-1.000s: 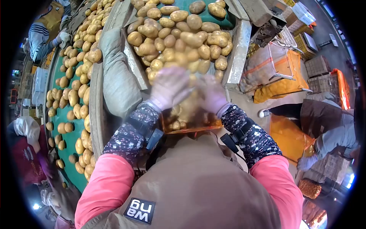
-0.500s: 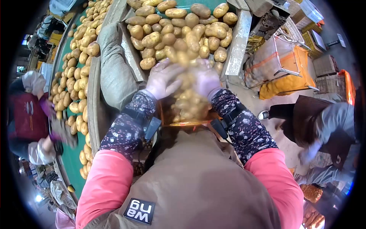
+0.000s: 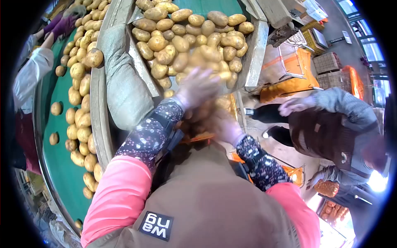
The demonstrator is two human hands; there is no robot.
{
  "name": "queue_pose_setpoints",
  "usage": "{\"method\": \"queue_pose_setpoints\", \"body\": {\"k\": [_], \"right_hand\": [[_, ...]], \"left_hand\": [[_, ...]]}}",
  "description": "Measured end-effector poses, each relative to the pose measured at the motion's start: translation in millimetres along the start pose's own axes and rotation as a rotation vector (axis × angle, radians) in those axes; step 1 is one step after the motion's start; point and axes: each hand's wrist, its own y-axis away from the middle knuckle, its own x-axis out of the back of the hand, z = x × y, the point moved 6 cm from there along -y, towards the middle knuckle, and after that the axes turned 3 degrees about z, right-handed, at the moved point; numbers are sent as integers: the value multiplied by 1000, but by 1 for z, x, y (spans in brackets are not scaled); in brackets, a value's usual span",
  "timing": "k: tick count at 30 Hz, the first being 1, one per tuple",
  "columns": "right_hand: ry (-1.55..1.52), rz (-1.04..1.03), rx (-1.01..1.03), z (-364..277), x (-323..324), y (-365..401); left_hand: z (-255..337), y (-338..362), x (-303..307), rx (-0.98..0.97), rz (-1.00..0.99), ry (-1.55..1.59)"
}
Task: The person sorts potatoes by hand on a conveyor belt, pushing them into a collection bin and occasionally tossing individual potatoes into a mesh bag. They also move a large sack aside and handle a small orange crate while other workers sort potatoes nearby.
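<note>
My left hand (image 3: 197,87), in a pale glove, reaches across the mouth of the metal-sided chute (image 3: 258,53). Its fingers are stretched out, blurred, next to the lowest potatoes (image 3: 165,53) in the chute. Lower down, my right hand (image 3: 228,129) is at the opening of an orange bag (image 3: 197,139) in front of my body. Motion smears its fingers, so I cannot make out their pose. Brownish blurred shapes, apparently potatoes, lie between and below my hands. Several potatoes at the chute's lower end are blurred too.
To the left, a green conveyor belt (image 3: 62,165) carries potatoes behind a wooden rail (image 3: 99,99). A grey padded sack (image 3: 124,78) lines the chute's left side. A co-worker (image 3: 326,132) stands at right, near orange bags (image 3: 289,78) and crates (image 3: 326,62). Another person's sleeve (image 3: 35,74) is at far left.
My right hand has dropped from the chute mouth to the bag. My left hand has shifted right across the chute mouth. The view has turned, and the co-worker at right appears closer.
</note>
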Motion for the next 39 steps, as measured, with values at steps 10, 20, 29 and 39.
{"method": "queue_pose_setpoints", "body": {"k": [10,20,29,39], "right_hand": [[-387,-146,-457,41,-18,166],[158,27,-1087,100,48,424],[-267,-252,-1928,96,-20,628],[116,-423,-1866,67,-1,609]], "left_hand": [[-20,13,-28,-130,40,298],[-7,-8,-26,-220,11,214],[-12,-12,-21,-199,-46,193],[-16,-4,-26,-228,-24,185]]}}
